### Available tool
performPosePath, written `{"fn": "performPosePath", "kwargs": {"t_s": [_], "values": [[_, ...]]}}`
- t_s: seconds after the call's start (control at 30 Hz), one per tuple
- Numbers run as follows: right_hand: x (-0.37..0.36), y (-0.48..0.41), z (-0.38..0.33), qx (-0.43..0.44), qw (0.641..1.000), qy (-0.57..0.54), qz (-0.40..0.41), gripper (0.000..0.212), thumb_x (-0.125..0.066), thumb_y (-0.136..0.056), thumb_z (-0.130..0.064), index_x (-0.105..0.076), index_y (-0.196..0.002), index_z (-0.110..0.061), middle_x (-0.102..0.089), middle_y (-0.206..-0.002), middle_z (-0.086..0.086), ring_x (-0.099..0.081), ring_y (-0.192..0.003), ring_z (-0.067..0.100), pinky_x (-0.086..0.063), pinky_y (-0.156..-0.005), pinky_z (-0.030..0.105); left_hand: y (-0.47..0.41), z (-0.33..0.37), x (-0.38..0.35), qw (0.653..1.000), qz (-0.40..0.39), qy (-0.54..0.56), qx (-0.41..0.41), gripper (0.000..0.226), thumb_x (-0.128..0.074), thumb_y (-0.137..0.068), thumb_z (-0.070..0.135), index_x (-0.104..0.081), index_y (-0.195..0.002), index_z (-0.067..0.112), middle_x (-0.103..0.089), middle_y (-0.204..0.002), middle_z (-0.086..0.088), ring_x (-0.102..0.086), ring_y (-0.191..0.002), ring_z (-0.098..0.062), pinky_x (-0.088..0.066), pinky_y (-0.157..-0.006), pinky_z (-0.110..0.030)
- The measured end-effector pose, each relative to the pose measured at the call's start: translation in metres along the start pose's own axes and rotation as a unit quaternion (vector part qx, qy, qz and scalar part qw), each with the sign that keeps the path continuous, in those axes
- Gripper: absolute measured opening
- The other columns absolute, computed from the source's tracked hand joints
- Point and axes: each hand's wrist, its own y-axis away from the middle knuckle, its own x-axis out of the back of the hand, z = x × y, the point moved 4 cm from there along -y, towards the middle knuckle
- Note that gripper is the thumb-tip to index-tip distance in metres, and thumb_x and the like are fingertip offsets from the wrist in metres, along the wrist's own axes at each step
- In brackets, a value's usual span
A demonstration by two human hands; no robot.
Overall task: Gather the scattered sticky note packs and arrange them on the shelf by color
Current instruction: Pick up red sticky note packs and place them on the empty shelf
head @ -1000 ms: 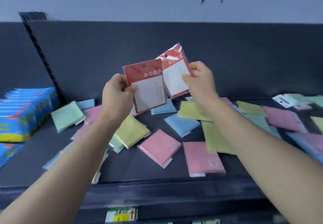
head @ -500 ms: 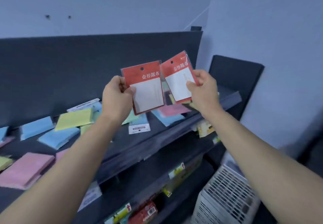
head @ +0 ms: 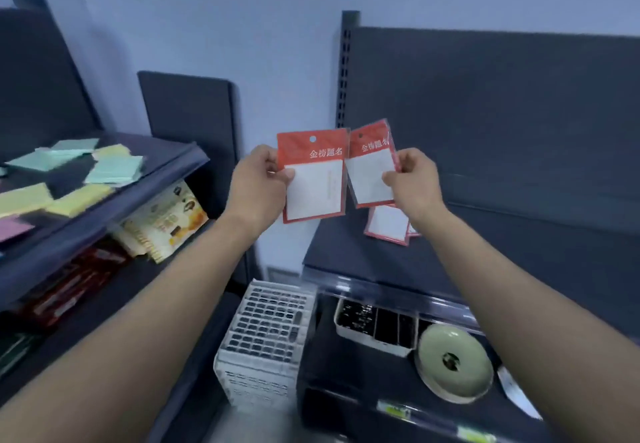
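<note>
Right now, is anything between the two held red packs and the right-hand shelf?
Nothing visible does. The left hand holds one red-and-white plastic pack, the right hand a second pack, before the dark metal shelf where similar packs lie.

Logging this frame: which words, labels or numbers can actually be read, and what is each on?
"金榜题名": red header of the red-and-white sticky note pack the left hand holds.
"金榜题名", last character partly cut off: header of the second red-and-white pack, in the right hand.
Too blurred to read: print on the yellow-and-white spiral notebook covers, and the green shelf-edge tags.
</note>
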Motion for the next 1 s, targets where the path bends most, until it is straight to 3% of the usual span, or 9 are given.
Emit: {"fn": "performPosePath", "kwargs": {"t_s": [0.1, 0.2, 0.33, 0.47, 0.57, 0.7, 0.87, 1.0], "values": [[0.039, -0.011, 0.036, -0.054, 0.998, 0.031, 0.022, 0.031, -0.052, -0.08, 0.012, -0.047, -0.072, -0.017, -0.066, -0.094, 0.016, -0.063, -0.084, 0.029, -0.053, -0.081, 0.048, -0.008, 0.0, -0.048, 0.999, -0.048, 0.012, 0.012, 0.021, -0.055, -0.088, 0.001, -0.051, -0.075, 0.018, -0.064, -0.089, -0.009, -0.059, -0.081, -0.021, -0.05, -0.085, -0.043], [0.053, -0.017, 0.066, -0.109, 0.993, 0.034, 0.02, 0.03, -0.056, -0.082, 0.013, -0.047, -0.074, -0.015, -0.062, -0.086, 0.008, -0.059, -0.08, 0.023, -0.053, -0.074, 0.042, -0.02, -0.006, -0.077, 0.996, -0.082, 0.0, 0.014, 0.017, -0.055, -0.089, 0.003, -0.051, -0.078, 0.015, -0.065, -0.093, -0.01, -0.06, -0.084, -0.022, -0.05, -0.086, -0.041], [0.045, -0.026, 0.095, -0.168, 0.985, 0.039, 0.008, 0.026, -0.06, -0.084, 0.01, -0.05, -0.077, -0.013, -0.064, -0.09, 0.008, -0.062, -0.08, 0.023, -0.053, -0.066, 0.036, -0.043, -0.023, -0.103, 0.992, -0.122, -0.018, 0.029, 0.013, -0.054, -0.09, 0.004, -0.052, -0.082, 0.014, -0.066, -0.099, -0.011, -0.06, -0.086, -0.022, -0.052, -0.085, -0.038], [0.026, -0.042, 0.117, -0.218, 0.973, 0.067, -0.025, 0.017, -0.06, -0.085, 0.008, -0.053, -0.088, -0.008, -0.065, -0.095, 0.012, -0.061, -0.083, 0.023, -0.053, -0.071, 0.035, -0.067, -0.043, -0.119, 0.985, -0.161, -0.037, 0.047, 0.009, -0.052, -0.09, 0.004, -0.053, -0.086, 0.012, -0.064, -0.096, -0.007, -0.058, -0.083, -0.02, -0.047, -0.074, -0.028], [0.014, -0.052, 0.136, -0.247, 0.956, 0.152, -0.051, 0.019, -0.062, -0.085, 0.003, -0.053, -0.075, -0.01, -0.062, -0.094, 0.008, -0.059, -0.085, 0.022, -0.05, -0.077, 0.03, -0.081, -0.062, -0.128, 0.979, -0.187, -0.047, 0.067, 0.013, -0.053, -0.089, 0.003, -0.053, -0.081, 0.013, -0.064, -0.093, -0.009, -0.06, -0.084, -0.025, -0.052, -0.079, -0.033], [0.008, -0.064, 0.153, -0.257, 0.939, 0.223, -0.05, 0.014, -0.065, -0.082, -0.002, -0.056, -0.074, -0.009, -0.062, -0.09, 0.006, -0.062, -0.084, 0.023, -0.048, -0.071, 0.027, -0.098, -0.085, -0.143, 0.969, -0.224, -0.055, 0.094, 0.014, -0.057, -0.088, 0.005, -0.054, -0.077, 0.013, -0.065, -0.092, -0.015, -0.062, -0.087, -0.031, -0.051, -0.089, -0.048], [0.004, -0.087, 0.155, -0.237, 0.94, 0.243, -0.02, 0.02, -0.068, -0.081, -0.004, -0.053, -0.07, -0.012, -0.066, -0.096, 0.01, -0.063, -0.085, 0.025, -0.053, -0.071, 0.031, -0.108, -0.1, -0.169, 0.956, -0.266, -0.079, 0.096, 0.004, -0.058, -0.088, 0.006, -0.057, -0.087, 0.003, -0.065, -0.094, -0.019, -0.06, -0.083, -0.029, -0.051, -0.084, -0.042], [0.013, -0.094, 0.153, -0.222, 0.936, 0.273, -0.001, 0.03, -0.074, -0.078, -0.012, -0.044, -0.076, -0.014, -0.056, -0.088, 0.006, -0.054, -0.078, 0.022, -0.042, -0.061, 0.027, -0.111, -0.109, -0.193, 0.944, -0.302, -0.078, 0.107, 0.011, -0.06, -0.087, 0.006, -0.053, -0.078, 0.009, -0.061, -0.083, -0.012, -0.059, -0.078, -0.027, -0.052, -0.084, -0.045]]}}
